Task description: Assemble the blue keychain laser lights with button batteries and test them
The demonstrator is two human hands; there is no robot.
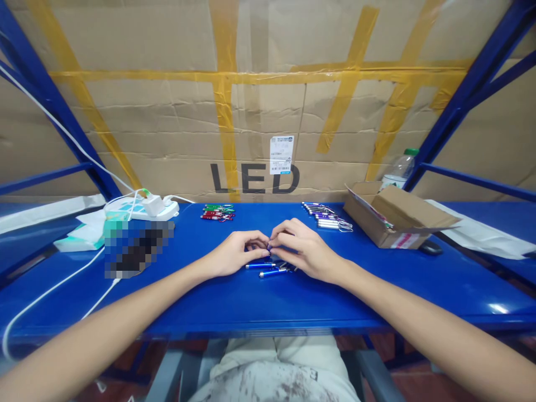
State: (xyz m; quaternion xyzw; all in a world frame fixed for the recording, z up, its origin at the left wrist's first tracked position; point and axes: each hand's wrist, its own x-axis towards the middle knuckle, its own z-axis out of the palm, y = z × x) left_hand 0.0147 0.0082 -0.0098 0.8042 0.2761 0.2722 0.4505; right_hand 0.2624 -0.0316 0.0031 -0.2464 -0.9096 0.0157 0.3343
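Nearest the lens, a lap in pale, stained trousers (272, 374) is showing below the front edge of the blue table (251, 304). I am taking the table as my landmark. Both forearms are reaching over its front edge and meeting at its middle.

My left hand (234, 254) and right hand (304, 248) are curling inward, fingertips nearly touching, pinching something small between them; it is too hidden by the fingers for me to tell what it is. Just under the hands, on the table's middle, two small blue penlights (270, 269) are lying side by side, the right hand touching or almost touching their far ends.

Toward the table's back edge, left of centre, a small heap of green and red penlights (218, 212) is lying. Right of centre at the back, a row of purple and silver penlights (329, 216) is lying. At the table's back right, an open cardboard box (397, 220) is sitting, with a plastic bottle (400, 167) behind it. At the back left, a white power strip (144, 206) is resting, its cable (54, 287) trailing toward the front left corner. A cardboard wall (167, 128) is standing behind the table.
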